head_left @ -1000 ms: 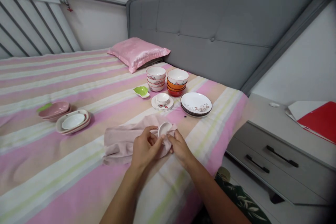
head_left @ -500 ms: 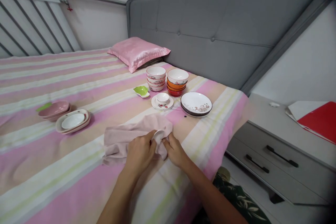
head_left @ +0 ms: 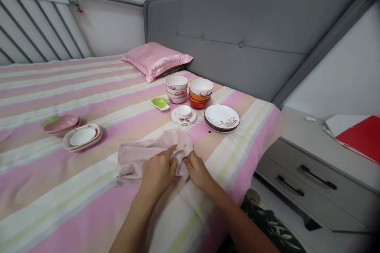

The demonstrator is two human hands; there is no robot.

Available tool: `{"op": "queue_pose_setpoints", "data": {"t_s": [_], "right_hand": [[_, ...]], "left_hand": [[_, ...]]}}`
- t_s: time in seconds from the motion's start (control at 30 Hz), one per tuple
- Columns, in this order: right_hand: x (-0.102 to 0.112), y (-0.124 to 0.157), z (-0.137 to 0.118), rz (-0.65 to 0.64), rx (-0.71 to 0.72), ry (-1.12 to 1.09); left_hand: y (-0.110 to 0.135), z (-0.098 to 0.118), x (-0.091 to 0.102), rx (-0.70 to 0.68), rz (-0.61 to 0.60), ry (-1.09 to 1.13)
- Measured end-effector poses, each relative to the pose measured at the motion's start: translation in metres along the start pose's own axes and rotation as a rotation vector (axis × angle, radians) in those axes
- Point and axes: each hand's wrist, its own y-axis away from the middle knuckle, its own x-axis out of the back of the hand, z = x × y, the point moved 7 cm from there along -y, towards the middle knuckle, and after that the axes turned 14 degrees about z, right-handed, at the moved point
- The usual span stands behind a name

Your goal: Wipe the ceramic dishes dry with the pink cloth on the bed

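Between my hands is a small white dish (head_left: pixel 178 154), resting over a crumpled pink cloth (head_left: pixel 142 154) on the bed. My left hand (head_left: pixel 158 168) grips the dish's left side, its fingers partly hidden behind it. On the other side my right hand (head_left: pixel 198 169) pinches the cloth against the dish's right edge. Just beyond the cloth stand small white bowls (head_left: pixel 184 110) stacked on flowered saucers (head_left: pixel 175 119). To their right lies a stack of white plates (head_left: pixel 222 115) with dark rims.
White patterned bowls (head_left: pixel 176 83) and a mixed bowl stack (head_left: pixel 199 97) stand behind, beside a green leaf-shaped dish (head_left: pixel 160 103). Pink dishes (head_left: pixel 62 123) and oval dishes (head_left: pixel 83 137) sit at left. A pillow (head_left: pixel 157 59) lies near the headboard (head_left: pixel 219 27); a nightstand (head_left: pixel 308 166) is at right.
The dish has tilted and shows less of its face. My left fingers have shifted slightly over its rim, and the cloth's right edge has moved a little. The other dishes stay put.
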Motion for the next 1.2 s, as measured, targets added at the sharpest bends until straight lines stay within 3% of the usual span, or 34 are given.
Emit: {"op": "queue_pose_setpoints", "data": {"t_s": [0.2, 0.43, 0.77, 0.93, 1.07, 1.2], "right_hand": [[0.006, -0.007, 0.022, 0.166, -0.185, -0.199], [0.007, -0.004, 0.010, 0.158, -0.096, -0.121], [-0.002, 0.006, -0.006, -0.021, 0.071, 0.137], [-0.006, 0.009, -0.010, -0.105, 0.154, 0.257], [0.000, 0.003, -0.007, 0.006, 0.103, 0.136], [0.004, -0.001, 0.006, 0.149, -0.039, -0.031]], "left_hand": [[0.003, 0.003, -0.008, 0.116, 0.010, 0.012], [0.003, 0.005, -0.010, 0.062, -0.061, -0.148], [0.005, -0.006, -0.008, -0.082, -0.153, -0.214], [0.006, -0.009, -0.008, -0.091, -0.194, -0.238], [0.003, -0.009, -0.004, 0.011, -0.139, -0.201], [0.003, -0.003, -0.007, 0.095, -0.094, -0.161]]}}
